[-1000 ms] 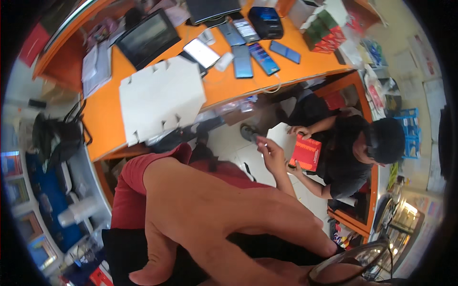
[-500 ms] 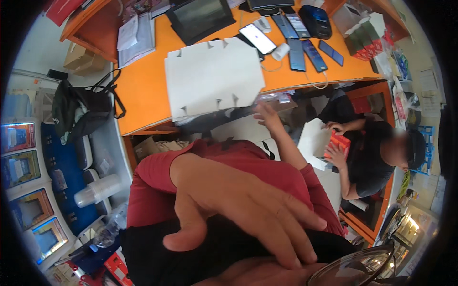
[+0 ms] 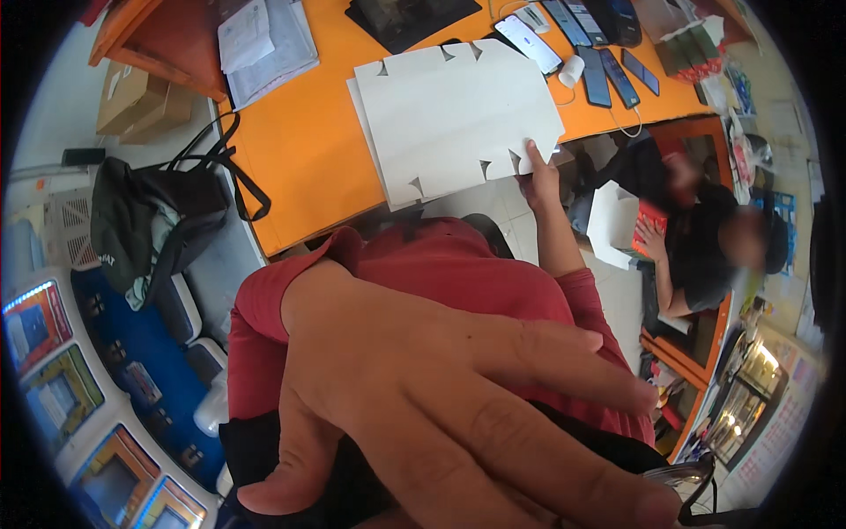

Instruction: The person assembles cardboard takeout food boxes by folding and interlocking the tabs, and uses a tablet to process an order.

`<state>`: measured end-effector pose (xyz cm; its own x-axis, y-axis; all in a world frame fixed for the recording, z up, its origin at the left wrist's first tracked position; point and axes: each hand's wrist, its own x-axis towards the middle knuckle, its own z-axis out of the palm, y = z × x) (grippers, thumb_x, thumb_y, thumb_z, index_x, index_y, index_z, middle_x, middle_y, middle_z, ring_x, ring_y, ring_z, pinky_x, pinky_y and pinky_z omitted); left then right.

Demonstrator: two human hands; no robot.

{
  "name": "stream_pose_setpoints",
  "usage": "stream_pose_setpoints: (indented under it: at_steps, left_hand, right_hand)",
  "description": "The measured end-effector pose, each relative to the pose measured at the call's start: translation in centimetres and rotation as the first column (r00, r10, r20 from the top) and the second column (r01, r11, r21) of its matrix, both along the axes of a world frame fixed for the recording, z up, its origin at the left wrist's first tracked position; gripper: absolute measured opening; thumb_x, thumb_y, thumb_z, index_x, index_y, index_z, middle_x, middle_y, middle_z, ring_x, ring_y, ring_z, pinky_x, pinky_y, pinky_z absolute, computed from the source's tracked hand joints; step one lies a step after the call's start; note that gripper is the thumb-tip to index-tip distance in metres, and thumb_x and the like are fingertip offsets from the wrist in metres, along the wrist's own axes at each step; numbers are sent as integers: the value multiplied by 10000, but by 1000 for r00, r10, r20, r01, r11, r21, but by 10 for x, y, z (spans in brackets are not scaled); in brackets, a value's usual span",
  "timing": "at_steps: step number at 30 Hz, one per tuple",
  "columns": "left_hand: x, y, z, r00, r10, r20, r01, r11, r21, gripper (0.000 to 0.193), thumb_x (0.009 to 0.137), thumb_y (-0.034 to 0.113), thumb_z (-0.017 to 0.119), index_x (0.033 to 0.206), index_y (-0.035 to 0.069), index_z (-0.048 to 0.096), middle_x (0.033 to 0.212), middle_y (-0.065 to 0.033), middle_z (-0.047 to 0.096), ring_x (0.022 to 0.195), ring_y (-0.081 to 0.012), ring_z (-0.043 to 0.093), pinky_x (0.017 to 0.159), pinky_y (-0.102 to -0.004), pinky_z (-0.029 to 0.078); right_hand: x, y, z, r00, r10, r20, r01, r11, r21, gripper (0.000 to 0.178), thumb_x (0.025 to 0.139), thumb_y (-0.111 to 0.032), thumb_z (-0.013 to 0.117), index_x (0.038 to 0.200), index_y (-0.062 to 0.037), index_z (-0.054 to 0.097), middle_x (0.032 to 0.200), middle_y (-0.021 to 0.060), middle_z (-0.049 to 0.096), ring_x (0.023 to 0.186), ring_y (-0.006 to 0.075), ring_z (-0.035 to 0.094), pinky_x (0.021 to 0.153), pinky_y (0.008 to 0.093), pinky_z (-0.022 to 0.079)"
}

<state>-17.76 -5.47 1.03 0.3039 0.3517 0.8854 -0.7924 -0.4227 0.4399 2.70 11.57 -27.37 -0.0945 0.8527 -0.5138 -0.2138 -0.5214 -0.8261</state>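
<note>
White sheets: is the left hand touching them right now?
No, the left hand is spread close to the camera, apart from the white sheets, whose edge the right hand holds.

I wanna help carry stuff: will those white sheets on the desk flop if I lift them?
Probably not much: the white sheets look flat, even jutting past the orange desk. They're likely light, since their edges look thin. The notches might bend easily.

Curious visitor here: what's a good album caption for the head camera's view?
Left fingers spread near the camera, right fingers holding white cardboard beside phones on an orange desk.
</note>
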Motion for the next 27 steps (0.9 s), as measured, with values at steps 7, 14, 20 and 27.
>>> stream_pose_setpoints:
  at_steps: [7, 14, 20, 27]
  left_hand:
    - [-75, -4, -13, 792, 611, 19, -595, 777, -204, 1079, 778, 778, 509, 1495, 23, 225, 1406, -318, 391, 1248, -488, 445, 1027, -608, 346]
    - [-171, -21, -82, 142, 765, -629, -971, -15, -238, 861, 848, 199, 700, 1521, 75, 177, 1473, -225, 350, 1339, -324, 408, 1086, -465, 345]
    - [-214, 8, -209, 66, 702, -709, -979, -92, -182, 1024, 686, 87, 808, 1496, 38, 183, 1495, -185, 307, 1377, -283, 342, 1103, -426, 314]
    - [-215, 7, -229, -57, 783, -619, -937, -256, -237, 931, 585, 27, 862, 1365, 19, 354, 1306, -120, 477, 1239, -243, 467, 1048, -374, 384]
  right_hand:
    - [-28, -21, 57, 990, -136, -47, 144, 933, 330, 483, 863, -125, 708, 1273, 63, 535, 1215, 107, 612, 1072, 168, 585, 971, 304, 416]
    - [-70, -48, 155, 1000, 19, 11, -21, 847, 531, 343, 827, -134, 741, 1113, 33, 651, 1010, 61, 681, 915, 126, 616, 847, 277, 469]
    - [-99, -45, 205, 888, 393, 240, -456, 679, 575, 308, 799, -131, 771, 1060, 4, 680, 920, 43, 679, 847, 116, 621, 741, 255, 488]
    - [-93, -42, 196, 820, 435, 373, -565, 510, 648, 316, 758, -98, 809, 1030, 0, 684, 925, 50, 679, 835, 117, 627, 741, 270, 495]
